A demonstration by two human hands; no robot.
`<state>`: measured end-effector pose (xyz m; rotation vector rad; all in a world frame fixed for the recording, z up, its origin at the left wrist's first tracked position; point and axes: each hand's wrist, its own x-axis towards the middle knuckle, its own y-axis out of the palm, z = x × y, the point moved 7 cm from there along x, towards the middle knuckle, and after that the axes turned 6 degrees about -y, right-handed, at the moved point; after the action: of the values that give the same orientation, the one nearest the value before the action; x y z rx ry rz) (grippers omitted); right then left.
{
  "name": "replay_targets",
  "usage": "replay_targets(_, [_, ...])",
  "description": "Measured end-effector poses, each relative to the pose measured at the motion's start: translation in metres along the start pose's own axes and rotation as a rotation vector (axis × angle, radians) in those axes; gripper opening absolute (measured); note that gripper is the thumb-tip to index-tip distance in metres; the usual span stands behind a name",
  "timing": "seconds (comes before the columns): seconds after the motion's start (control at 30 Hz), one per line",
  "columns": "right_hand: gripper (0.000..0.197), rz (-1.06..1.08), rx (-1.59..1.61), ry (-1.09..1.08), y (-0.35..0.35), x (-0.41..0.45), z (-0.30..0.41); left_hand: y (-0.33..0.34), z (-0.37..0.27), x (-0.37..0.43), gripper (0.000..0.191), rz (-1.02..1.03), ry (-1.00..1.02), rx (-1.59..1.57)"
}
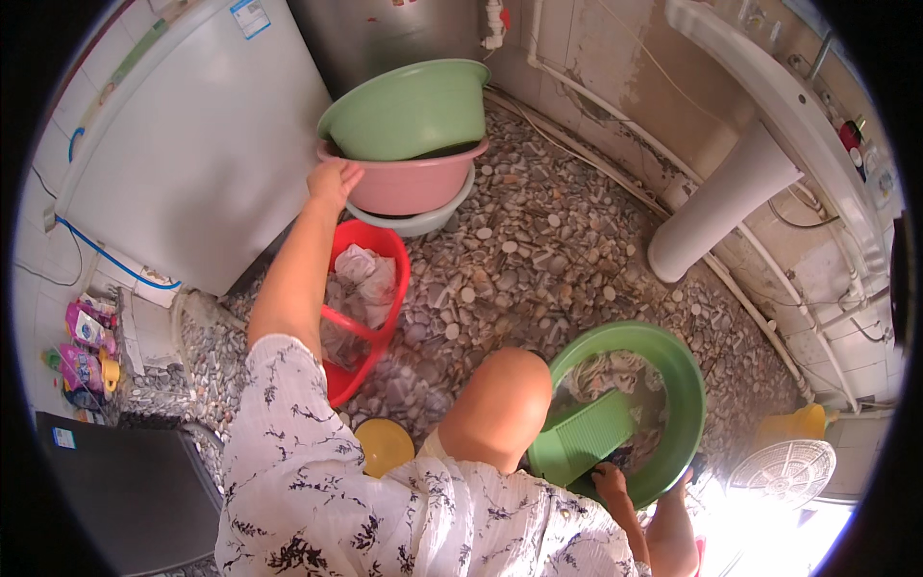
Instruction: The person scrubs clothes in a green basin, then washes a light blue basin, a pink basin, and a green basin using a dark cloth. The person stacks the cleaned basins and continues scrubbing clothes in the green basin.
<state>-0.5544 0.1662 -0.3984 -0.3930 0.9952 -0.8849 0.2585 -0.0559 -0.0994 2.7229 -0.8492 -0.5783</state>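
Reaching far forward, my left hand (335,184) grips the left side of the rim of a pink plastic basin (414,184). A light green basin (411,112) sits tilted on top of it, and a pale white basin (433,218) lies underneath. My right hand (613,482) is low at the near edge of a green tub (685,404), by the lower end of a green washboard (588,436). Its fingers are curled near something dark, and their hold is unclear. Wet cloth (606,373) lies in water in the tub.
A red basket (402,270) with a handle holds light laundry (368,278). Beside my knee is a yellow round container (386,447). A white appliance (195,144) stands left, a pedestal sink (714,209) right. Detergent bags (83,364) and a white fan-like grille (782,472) are at the sides.
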Motion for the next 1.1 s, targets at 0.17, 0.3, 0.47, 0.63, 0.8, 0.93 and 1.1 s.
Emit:
replay_targets(0.17, [0.029,-0.009,0.017,-0.012,0.010,0.004,-0.004,0.018,0.049,-0.060,0.028,0.147,-0.099,0.263])
replay_targets(0.3, [0.026,0.001,-0.017,-0.024,0.020,0.017,-0.014,0.101,0.083,-0.135,0.031,0.508,-0.212,0.579])
replay_targets(0.47, [0.032,-0.100,-0.071,-0.153,-0.001,0.026,-0.002,0.198,0.117,-0.256,0.038,1.002,-0.156,1.000])
replay_targets(0.63, [0.035,-0.142,-0.059,-0.066,-0.035,0.026,-0.002,0.245,0.156,-0.376,0.043,1.375,-0.052,1.309])
replay_targets(0.8, [0.031,-0.119,-0.068,-0.033,-0.043,0.047,-0.014,0.267,0.214,-0.428,0.044,1.601,-0.076,1.457])
replay_targets(0.93, [0.030,-0.089,-0.236,-0.145,-0.019,0.050,-0.042,0.269,0.247,-0.462,0.044,1.780,-0.033,1.308])
replay_targets(1.1, [0.033,-0.123,0.013,-0.050,-0.024,0.028,-0.017,0.238,0.283,-0.444,0.044,1.738,-0.121,1.510])
